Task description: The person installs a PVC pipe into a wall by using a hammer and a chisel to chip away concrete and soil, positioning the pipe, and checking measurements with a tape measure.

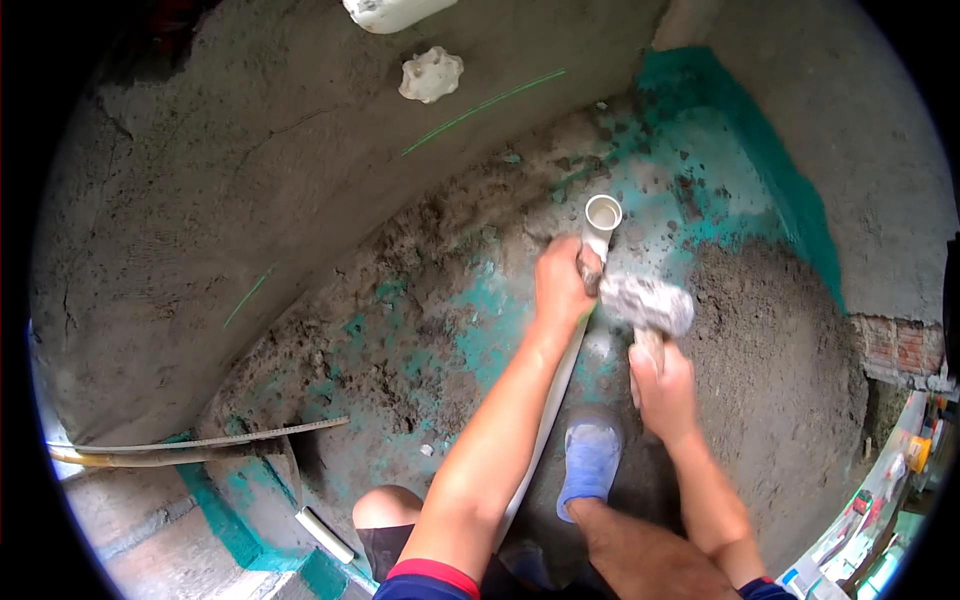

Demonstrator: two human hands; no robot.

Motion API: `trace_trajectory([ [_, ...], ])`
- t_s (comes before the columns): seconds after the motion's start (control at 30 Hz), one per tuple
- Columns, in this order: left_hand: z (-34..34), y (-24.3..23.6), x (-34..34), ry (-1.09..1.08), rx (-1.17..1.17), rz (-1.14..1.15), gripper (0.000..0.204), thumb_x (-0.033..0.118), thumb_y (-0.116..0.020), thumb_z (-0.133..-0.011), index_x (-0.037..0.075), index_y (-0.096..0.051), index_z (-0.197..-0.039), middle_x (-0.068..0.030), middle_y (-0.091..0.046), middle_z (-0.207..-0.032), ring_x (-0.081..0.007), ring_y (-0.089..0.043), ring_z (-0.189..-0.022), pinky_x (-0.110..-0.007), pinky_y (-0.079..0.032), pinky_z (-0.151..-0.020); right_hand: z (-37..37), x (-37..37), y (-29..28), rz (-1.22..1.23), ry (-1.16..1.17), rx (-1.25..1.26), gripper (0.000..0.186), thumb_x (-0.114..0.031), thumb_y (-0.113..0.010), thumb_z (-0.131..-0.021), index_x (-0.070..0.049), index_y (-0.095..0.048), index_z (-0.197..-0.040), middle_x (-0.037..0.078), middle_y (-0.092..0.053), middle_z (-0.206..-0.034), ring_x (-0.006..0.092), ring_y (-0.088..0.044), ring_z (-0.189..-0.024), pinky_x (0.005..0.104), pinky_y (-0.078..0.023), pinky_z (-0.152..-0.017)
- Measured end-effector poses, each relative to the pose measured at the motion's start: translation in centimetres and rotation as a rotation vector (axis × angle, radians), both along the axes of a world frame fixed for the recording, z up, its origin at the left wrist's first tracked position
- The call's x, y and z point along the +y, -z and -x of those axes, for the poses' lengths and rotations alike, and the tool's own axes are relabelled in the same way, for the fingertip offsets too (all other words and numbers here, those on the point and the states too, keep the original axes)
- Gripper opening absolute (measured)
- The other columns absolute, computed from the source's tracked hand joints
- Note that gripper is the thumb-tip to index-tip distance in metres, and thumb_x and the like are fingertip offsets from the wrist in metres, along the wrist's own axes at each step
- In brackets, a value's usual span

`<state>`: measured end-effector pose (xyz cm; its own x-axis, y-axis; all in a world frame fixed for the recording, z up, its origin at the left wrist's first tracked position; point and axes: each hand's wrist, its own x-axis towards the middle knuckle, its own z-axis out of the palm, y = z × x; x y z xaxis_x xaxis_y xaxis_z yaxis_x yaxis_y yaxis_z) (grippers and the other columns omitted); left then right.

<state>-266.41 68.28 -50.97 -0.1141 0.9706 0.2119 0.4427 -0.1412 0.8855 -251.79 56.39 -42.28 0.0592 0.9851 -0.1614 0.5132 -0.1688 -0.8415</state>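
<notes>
A long white plastic pipe [560, 378] slants up from beside my legs to an open round end. My left hand [566, 282] is closed around it just below that end. A small dark piece shows by its fingers, too blurred to identify. My right hand [664, 388] grips the short wooden handle of a club hammer [648, 303]. The grey, mortar-smeared head of the hammer is beside my left hand, just right of the pipe. Whether the two touch, I cannot tell.
Loose mortar and rubble [380, 350] cover the green-coated floor along the grey wall [230, 190]. A sand heap [780, 330] lies right. My slippered foot [590, 458] is beside the pipe. A long strip [220, 440] and white tube [325, 535] lie lower left. Another pipe [395, 10] protrudes above.
</notes>
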Motion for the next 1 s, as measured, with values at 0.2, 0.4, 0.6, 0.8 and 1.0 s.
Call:
trace_trajectory([
  [0.2,0.2,0.1,-1.9,-0.007,0.021,0.007,0.02,0.013,-0.06,-0.085,0.0,-0.05,-0.074,-0.0216,-0.054,-0.076,-0.043,-0.055,-0.071,-0.048,-0.043,-0.063,-0.6,-3.5,0.5,0.156,0.129,0.296,0.036,-0.038,-0.055,-0.1,-0.005,-0.051,-0.084,0.001,-0.053,-0.062,0.0088,-0.049,-0.047,0.0241,-0.039,-0.042],
  [0.4,1.0,0.2,-1.2,0.118,0.118,0.003,0.017,0.013,-0.059,-0.084,0.0,-0.054,-0.074,-0.0201,-0.059,-0.084,-0.0441,-0.056,-0.076,-0.05,-0.046,-0.072,-1.0,-4.9,1.5,0.068,0.064,0.265,0.034,-0.036,-0.053,-0.101,-0.004,-0.05,-0.089,0.001,-0.052,-0.061,0.0088,-0.047,-0.047,0.0241,-0.037,-0.042],
  [0.6,-0.2,0.0,-0.3,0.043,-0.019,-0.01,0.018,0.013,-0.06,-0.084,-0.001,-0.053,-0.074,-0.0215,-0.057,-0.081,-0.0445,-0.056,-0.076,-0.051,-0.046,-0.07,-0.1,-1.5,4.3,-0.295,-0.038,0.047,0.03,-0.029,-0.061,-0.095,0.0,-0.063,-0.098,0.002,-0.053,-0.06,0.0122,-0.047,-0.048,0.0305,-0.037,-0.045],
  [0.8,0.2,0.3,0.5,0.001,0.022,-0.04,0.018,0.013,-0.061,-0.085,-0.001,-0.053,-0.077,-0.0204,-0.054,-0.075,-0.0395,-0.054,-0.067,-0.045,-0.044,-0.062,0.6,-2.1,1.8,-0.31,0.04,0.071,0.033,-0.024,-0.066,-0.087,0.005,-0.063,-0.103,0.027,-0.065,-0.082,0.047,-0.064,-0.075,0.0463,-0.052,-0.065],
  [1.0,0.2,1.0,0.4,-0.006,0.055,-0.041,0.021,0.016,-0.06,-0.086,0.0,-0.052,-0.077,-0.0212,-0.054,-0.077,-0.0427,-0.055,-0.072,-0.047,-0.044,-0.064,0.6,-1.1,1.2,-0.06,0.004,-0.02,0.035,-0.023,-0.063,-0.088,0.005,-0.063,-0.109,0.025,-0.067,-0.092,0.0455,-0.066,-0.083,0.0436,-0.053,-0.071],
])
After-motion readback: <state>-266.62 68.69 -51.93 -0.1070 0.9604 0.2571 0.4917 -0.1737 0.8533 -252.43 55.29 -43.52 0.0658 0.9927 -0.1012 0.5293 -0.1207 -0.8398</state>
